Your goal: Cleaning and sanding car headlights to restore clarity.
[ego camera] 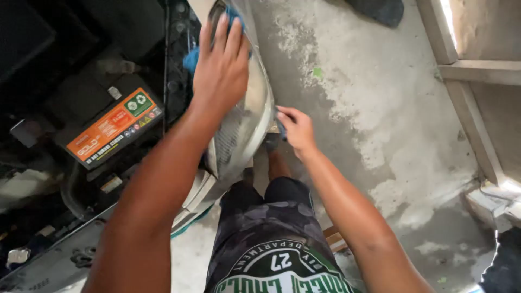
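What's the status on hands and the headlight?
Left hand flat on blue cloth, pressed to headlight lens. Right hand at lens edge, pinching something small. Nothing in the way.

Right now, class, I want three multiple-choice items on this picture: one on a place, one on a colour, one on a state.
1. Where does the battery sit relative to the headlight?
A. To its left, in the open engine bay
B. On the concrete floor to its right
C. On top of it

2. What colour is the cloth under the left hand?
A. Red
B. Blue
C. White

3. How does the left hand meet the headlight?
A. It hangs clear of it
B. It grips a wrench against it
C. It lies flat, pressing the cloth on the lens

Answers: 1 A, the battery lies in the dark bay left of the lamp. 2 B, blue shows beside the fingers. 3 C, the palm is spread on the lens, while the right hand is at the lamp's edge.
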